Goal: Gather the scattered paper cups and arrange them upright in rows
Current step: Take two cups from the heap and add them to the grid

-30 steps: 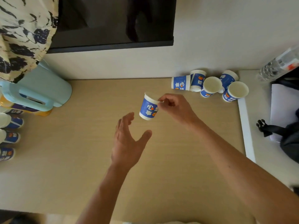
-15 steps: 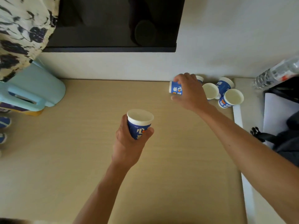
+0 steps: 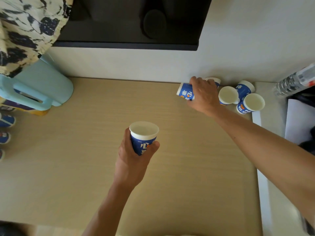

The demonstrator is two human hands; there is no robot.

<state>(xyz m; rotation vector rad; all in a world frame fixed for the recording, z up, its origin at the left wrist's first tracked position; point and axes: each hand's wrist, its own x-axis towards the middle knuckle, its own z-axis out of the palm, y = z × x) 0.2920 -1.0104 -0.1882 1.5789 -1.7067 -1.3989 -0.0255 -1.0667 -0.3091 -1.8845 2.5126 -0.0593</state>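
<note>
1. Surroundings: a light-blue jug (image 3: pixel 42 86) stands at the left rear of the table (image 3: pixel 85 176), partly under a patterned cloth (image 3: pixel 25 31). A plastic bottle (image 3: pixel 293 82) lies at the right rear, with a white sheet (image 3: pixel 298 120) in front of it.
2. Crowding: three tipped cups (image 3: pixel 228 95) lie clustered just beside the right hand (image 3: pixel 204 97), and a fourth is partly hidden behind its knuckles.
3. Left hand (image 3: pixel 134 155): the fingers and thumb are wrapped round an upright cup (image 3: pixel 144 136), which is held above the middle of the table.
4. Right hand: the fingers are curled over a lying cup (image 3: pixel 185 92), which rests on its side at the rear of the table, close to the wall (image 3: pixel 238 40).
5. Appearance: each cup is blue with white lettering, orange marks, a white rim and a white inside.
6. Placed cups (image 3: pixel 6 120): a few more are cut off by the left edge of the view, in front of the jug.
7. Setting: the table is pale wood grain and is bordered on the right by a white ledge. A dark screen (image 3: pixel 133 23) is mounted on the wall above.
</note>
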